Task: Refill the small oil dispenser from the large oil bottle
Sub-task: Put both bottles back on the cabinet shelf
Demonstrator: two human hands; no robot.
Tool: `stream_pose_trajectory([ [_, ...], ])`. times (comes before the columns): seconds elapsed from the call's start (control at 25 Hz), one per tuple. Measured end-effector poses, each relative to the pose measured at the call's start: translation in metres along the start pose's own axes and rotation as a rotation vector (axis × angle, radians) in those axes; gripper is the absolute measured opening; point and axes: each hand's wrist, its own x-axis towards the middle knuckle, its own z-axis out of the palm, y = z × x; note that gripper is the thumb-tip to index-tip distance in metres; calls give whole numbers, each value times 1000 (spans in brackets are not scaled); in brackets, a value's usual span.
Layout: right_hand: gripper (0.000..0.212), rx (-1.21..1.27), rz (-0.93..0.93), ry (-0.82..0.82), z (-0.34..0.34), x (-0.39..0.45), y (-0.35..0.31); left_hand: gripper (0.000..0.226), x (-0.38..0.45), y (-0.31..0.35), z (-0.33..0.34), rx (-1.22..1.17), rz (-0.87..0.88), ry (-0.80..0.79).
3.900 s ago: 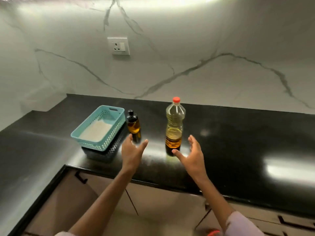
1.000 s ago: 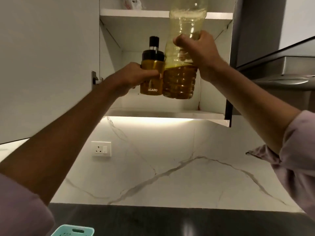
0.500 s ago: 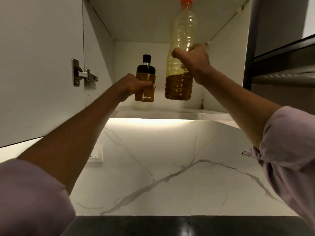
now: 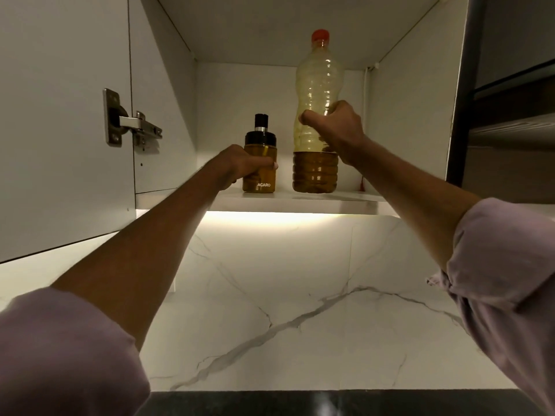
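Your left hand (image 4: 240,165) curls around the small oil dispenser (image 4: 260,163), standing upright on the cabinet shelf (image 4: 300,202) at frame centre. Just right of it, your right hand (image 4: 336,127) clamps its grip around the middle of the large oil bottle (image 4: 318,115), also upright on the shelf, red cap (image 4: 320,35) on

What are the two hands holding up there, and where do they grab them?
The left hand holds the small oil dispenser around the middle of its body. The right hand holds the large oil bottle around its waist, above the oil.
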Motion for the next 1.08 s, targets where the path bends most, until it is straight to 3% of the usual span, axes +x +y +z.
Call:
stream_pose_trajectory([
  [0.2,64,88,67,-14,6,0,11,65,3,0,-5,37,-73,-62],
  [0.36,81,114,120,-78,2,-7,10,74,-2,-1,-8,20,-97,-34],
  [0.48,92,15,90,-32,-5,-18,4,75,-18,8,-8,68,1,159],
  [0.6,89,-90,-37,82,-15,-34,-9,76,-38,26,-14,193,140,391],
  [0.88,64,-108,-361,214,-32,-85,-81,54,-121,81,-25,165,376,570],
  [1.08,55,-80,-474,224,-39,-135,-140,47,-184,108,-47,256,471,703],
])
